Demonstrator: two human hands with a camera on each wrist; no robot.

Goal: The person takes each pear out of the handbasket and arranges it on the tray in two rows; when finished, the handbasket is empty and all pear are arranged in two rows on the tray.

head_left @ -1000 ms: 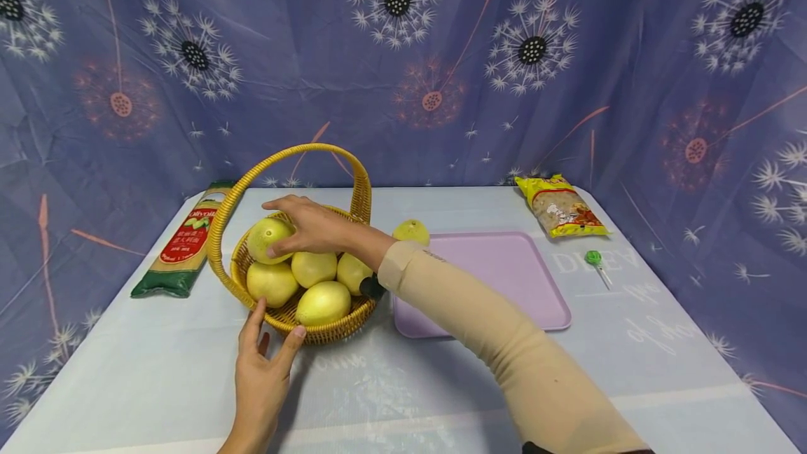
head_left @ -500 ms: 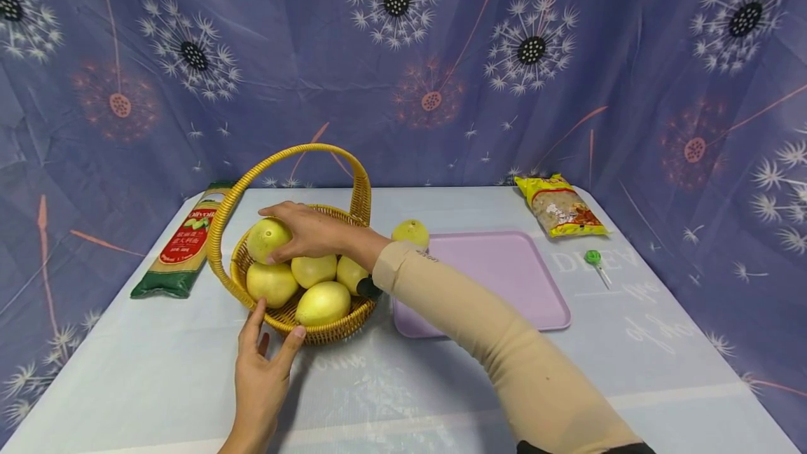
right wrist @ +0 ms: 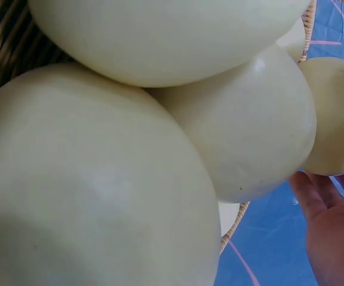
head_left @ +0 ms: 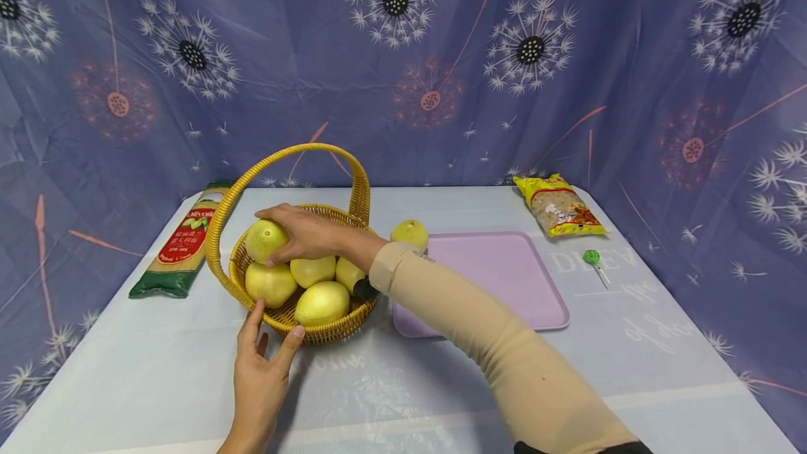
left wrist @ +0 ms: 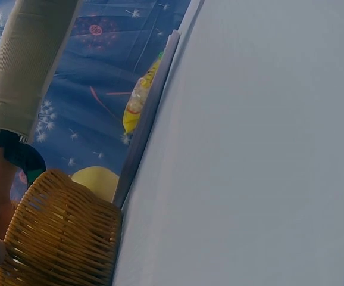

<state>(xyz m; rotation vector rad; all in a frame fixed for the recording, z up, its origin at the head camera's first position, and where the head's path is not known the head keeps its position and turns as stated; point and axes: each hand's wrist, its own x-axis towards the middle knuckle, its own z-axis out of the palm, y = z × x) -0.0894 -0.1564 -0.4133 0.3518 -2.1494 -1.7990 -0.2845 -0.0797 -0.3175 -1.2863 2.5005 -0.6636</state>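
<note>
In the head view, my right hand (head_left: 309, 233) reaches over the yellow wicker basket (head_left: 324, 333). It holds a round yellow-green fruit (head_left: 266, 242) at the basket's left side, thumb in front and fingers over the top. That fruit (right wrist: 332, 119) also shows between the fingers in the right wrist view, where other fruits loom large in the foreground. Several similar fruits (head_left: 322, 304) lie in the basket. My left hand (head_left: 261, 377) grips the basket's front left rim with thumb and index finger. The left wrist view catches the basket's woven side (left wrist: 65, 232).
A lilac tray (head_left: 498, 279) lies right of the basket, with another yellow-green fruit (head_left: 410, 235) at its far left corner. A red-and-green pasta bag (head_left: 185, 240) lies left. Far right are a yellow food bag (head_left: 560, 205) and a green lollipop (head_left: 592, 258). The basket handle (head_left: 216, 237) arches high.
My right hand's raised fingers have come down over the fruit and drawn close round it. The forearm has shifted slightly left. The left hand and basket have stayed put.
</note>
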